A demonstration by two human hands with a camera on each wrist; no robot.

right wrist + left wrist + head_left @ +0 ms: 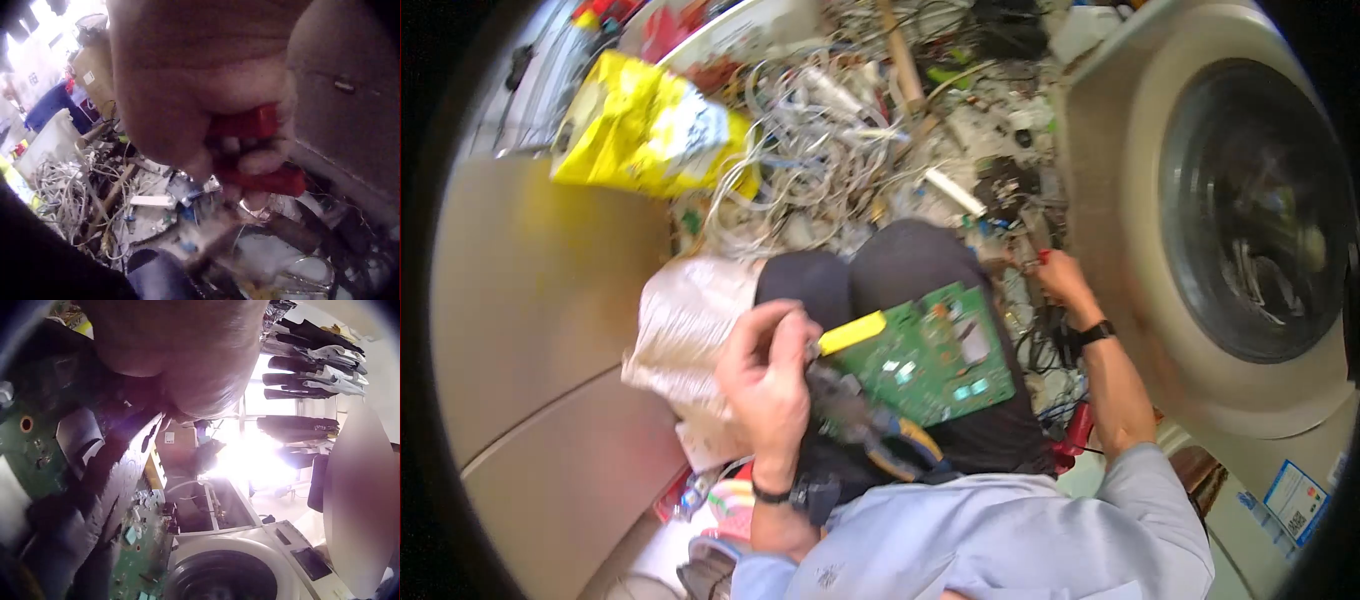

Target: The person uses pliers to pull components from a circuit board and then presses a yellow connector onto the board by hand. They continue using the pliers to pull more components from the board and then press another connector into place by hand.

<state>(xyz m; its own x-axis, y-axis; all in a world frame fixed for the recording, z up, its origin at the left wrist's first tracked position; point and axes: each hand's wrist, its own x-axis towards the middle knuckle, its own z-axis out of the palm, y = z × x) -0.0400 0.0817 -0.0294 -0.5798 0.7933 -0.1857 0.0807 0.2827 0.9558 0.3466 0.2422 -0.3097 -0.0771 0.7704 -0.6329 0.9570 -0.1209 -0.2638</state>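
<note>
In the head view my left hand (pixel 768 375) is raised over the left side of a green circuit board (pixel 945 370), which lies across the lap. Its thumb and fingertips pinch the near end of a flat yellow strip (pixel 855 333) that points over the board. Beside the board on the lap are blurred pliers with blue-and-yellow handles (pixel 915 445). Out to the right, low by the washing machine, my right hand (pixel 1062 280) grips red-handled pliers (pixel 253 122). In the right wrist view the two red handles stand apart in the fingers; the tool's head is hidden.
A washing machine (pixel 1250 210) stands close on the right. Ahead lie a tangle of pale cables (pixel 800 160), a yellow bag (pixel 645 130), a wooden stick (pixel 900 55) and scattered small parts. A pale sack (pixel 690 320) is beside the left knee, near a beige panel (pixel 550 300).
</note>
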